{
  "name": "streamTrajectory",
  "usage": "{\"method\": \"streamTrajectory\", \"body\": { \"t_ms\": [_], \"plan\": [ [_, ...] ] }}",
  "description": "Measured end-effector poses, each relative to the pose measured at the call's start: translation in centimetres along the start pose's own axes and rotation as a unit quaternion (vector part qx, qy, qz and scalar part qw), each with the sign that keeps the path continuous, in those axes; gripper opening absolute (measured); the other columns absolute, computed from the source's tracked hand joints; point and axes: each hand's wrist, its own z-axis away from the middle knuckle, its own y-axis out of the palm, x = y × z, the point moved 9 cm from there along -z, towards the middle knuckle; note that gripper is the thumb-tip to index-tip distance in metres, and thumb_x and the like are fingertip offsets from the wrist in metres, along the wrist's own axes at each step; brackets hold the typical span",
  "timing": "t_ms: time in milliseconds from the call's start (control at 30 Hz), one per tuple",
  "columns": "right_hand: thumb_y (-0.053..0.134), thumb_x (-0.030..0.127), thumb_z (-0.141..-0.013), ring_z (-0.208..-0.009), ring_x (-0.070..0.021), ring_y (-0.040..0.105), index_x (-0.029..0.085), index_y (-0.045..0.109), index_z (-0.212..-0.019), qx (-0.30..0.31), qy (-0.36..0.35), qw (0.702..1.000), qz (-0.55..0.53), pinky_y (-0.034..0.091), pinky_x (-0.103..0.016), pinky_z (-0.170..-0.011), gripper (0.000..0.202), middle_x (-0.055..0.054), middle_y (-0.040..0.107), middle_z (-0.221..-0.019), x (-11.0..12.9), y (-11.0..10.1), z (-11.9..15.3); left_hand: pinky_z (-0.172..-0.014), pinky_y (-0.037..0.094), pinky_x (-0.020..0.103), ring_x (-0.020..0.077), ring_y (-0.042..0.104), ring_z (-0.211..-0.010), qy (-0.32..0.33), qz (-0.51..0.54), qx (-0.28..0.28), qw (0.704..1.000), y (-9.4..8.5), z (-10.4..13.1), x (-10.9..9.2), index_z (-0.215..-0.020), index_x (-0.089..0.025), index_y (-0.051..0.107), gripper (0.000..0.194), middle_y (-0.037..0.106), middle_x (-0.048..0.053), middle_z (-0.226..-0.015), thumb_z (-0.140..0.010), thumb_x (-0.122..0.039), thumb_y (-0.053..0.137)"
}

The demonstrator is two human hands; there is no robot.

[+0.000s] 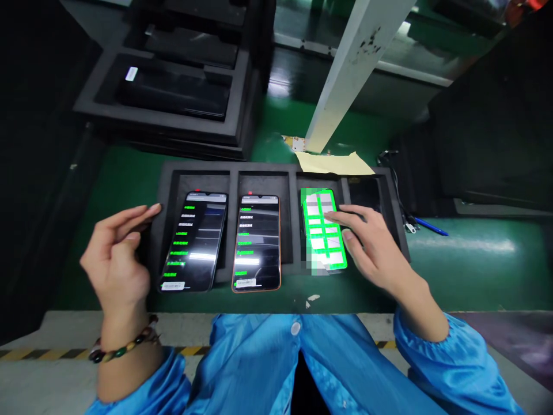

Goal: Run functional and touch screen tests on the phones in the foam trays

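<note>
My right hand point(367, 242) is over a smartphone point(326, 230) whose lit screen shows a green grid with pale blocks. A fingertip is at the screen, while the other fingers are loosely stretched and hold nothing. Left of it lie two more smartphones, an orange-edged one point(258, 245) and a dark-edged one point(196, 242), both showing green and white lines of text on black. All three rest over compartments of a black foam tray point(292, 230). Beside the tray's left edge is my left hand point(121, 253), fingers extended and without any object.
A stack of black foam trays point(242, 104) with dark phones stands at the back left. Yellowish paper point(334, 163) lies on the tray's far edge, before a white post point(345, 69). A blue pen point(432, 226) and cable are at the right on the green table point(488, 271).
</note>
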Motion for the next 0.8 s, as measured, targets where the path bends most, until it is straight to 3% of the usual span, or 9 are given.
{"method": "streamTrajectory", "body": {
  "t_ms": [167, 333, 433, 633, 800],
  "plan": [
    [0.041, 0.035, -0.116, -0.148, -0.0355, 0.051, 0.028, 0.061, -0.15, -0.015, 0.021, 1.0, 0.007, 0.043, -0.063, -0.119, 0.04, -0.011, 0.068, -0.151, -1.4, -0.9, -0.5, -0.121, 0.054, 0.053, 0.031, 0.079, -0.123, -0.002, 0.0, -0.005, 1.0, 0.0, 0.0, -0.2, -0.122, -0.015, 0.078, 0.044, 0.084, 0.011, -0.121, -0.082, -0.019, 0.06],
    [0.041, 0.035, -0.116, -0.152, -0.0361, 0.048, 0.026, 0.058, -0.155, 0.001, -0.044, 0.999, 0.0, 0.043, -0.061, -0.119, 0.044, -0.013, 0.068, -0.149, 1.4, 1.6, -3.8, -0.121, 0.055, 0.053, 0.0314, 0.078, -0.125, 0.0, 0.005, 0.004, 1.0, 0.0, 0.0, 0.0, -0.122, -0.014, 0.077, 0.043, 0.084, 0.012, -0.122, -0.083, -0.018, 0.06],
    [0.04, 0.031, -0.115, -0.154, -0.035, 0.047, 0.028, 0.056, -0.156, 0.006, -0.064, 0.998, 0.012, 0.04, -0.061, -0.122, 0.044, -0.012, 0.068, -0.149, 2.2, 2.0, -4.2, -0.122, 0.054, 0.054, 0.0322, 0.078, -0.125, 0.003, 0.013, 0.003, 1.0, 0.0, 0.0, 0.1, -0.123, -0.013, 0.077, 0.043, 0.084, 0.013, -0.122, -0.083, -0.017, 0.06],
    [0.04, 0.03, -0.114, -0.148, -0.0362, 0.05, 0.027, 0.059, -0.151, -0.029, -0.004, 0.999, 0.034, 0.039, -0.064, -0.121, 0.042, -0.011, 0.069, -0.151, -1.1, -0.7, -2.3, -0.122, 0.054, 0.052, 0.0307, 0.078, -0.124, -0.005, 0.011, 0.004, 1.0, 0.0, 0.1, 0.1, -0.122, -0.013, 0.077, 0.043, 0.084, 0.013, -0.122, -0.082, -0.018, 0.06],
    [0.04, 0.034, -0.115, -0.152, -0.0365, 0.046, 0.025, 0.058, -0.153, 0.005, -0.006, 1.0, 0.025, 0.039, -0.064, -0.122, 0.043, -0.012, 0.067, -0.152, -1.6, 0.0, -3.9, -0.122, 0.054, 0.053, 0.0302, 0.078, -0.125, -0.007, -0.002, 0.009, 1.0, 0.0, 0.1, 0.1, -0.124, -0.014, 0.076, 0.045, 0.084, 0.012, -0.124, -0.082, -0.019, 0.06]
  ]
}}
